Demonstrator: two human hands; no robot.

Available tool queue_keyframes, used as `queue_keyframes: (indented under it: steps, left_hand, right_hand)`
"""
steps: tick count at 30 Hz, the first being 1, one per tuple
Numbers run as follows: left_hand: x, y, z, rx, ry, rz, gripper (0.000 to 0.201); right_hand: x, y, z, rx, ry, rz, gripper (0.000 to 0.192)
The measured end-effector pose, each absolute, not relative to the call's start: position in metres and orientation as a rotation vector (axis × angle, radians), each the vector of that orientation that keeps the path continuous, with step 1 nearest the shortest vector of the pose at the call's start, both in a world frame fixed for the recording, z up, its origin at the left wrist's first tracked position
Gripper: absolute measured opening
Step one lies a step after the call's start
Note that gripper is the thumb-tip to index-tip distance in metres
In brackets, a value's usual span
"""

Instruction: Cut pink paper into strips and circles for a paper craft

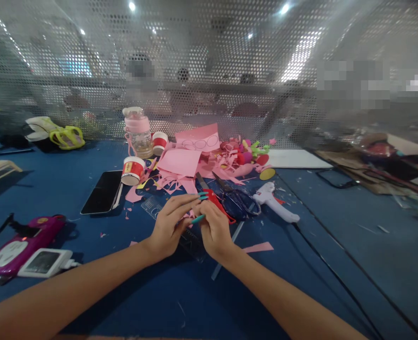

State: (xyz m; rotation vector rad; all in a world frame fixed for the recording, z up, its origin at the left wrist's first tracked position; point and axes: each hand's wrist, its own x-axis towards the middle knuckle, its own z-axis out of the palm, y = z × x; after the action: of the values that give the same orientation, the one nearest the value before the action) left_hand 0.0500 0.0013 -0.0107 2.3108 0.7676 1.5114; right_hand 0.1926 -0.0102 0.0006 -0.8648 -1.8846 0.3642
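Both hands, left hand [168, 226] and right hand [214, 229], pinch a small pink scrap [188, 216] together above the desk [301, 264]; cut pink paper [180, 163] lies heaped, scissors [235, 198] set down.

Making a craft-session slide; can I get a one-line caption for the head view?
Left hand and right hand meet over pink paper scraps beside scissors and glue gun.
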Motion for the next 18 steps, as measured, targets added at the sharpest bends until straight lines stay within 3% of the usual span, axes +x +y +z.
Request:
queue_keyframes:
  steps: [5,11,18]
  left_hand:
    - [0.047,0.009,-0.011,2.247,0.751,1.575,0.030]
    - [0.044,0.014,-0.011,2.179,0.815,1.553,0.028]
    - [0.039,0.019,-0.010,2.128,0.895,1.525,0.025]
  right_hand:
    - [0.192,-0.008,-0.001,-0.913,-1.693,0.647,0.021]
    - [0.194,-0.002,0.006,-0.872,-1.305,1.052,0.044]
    - [0.196,0.001,0.004,-0.940,-1.302,1.007,0.045]
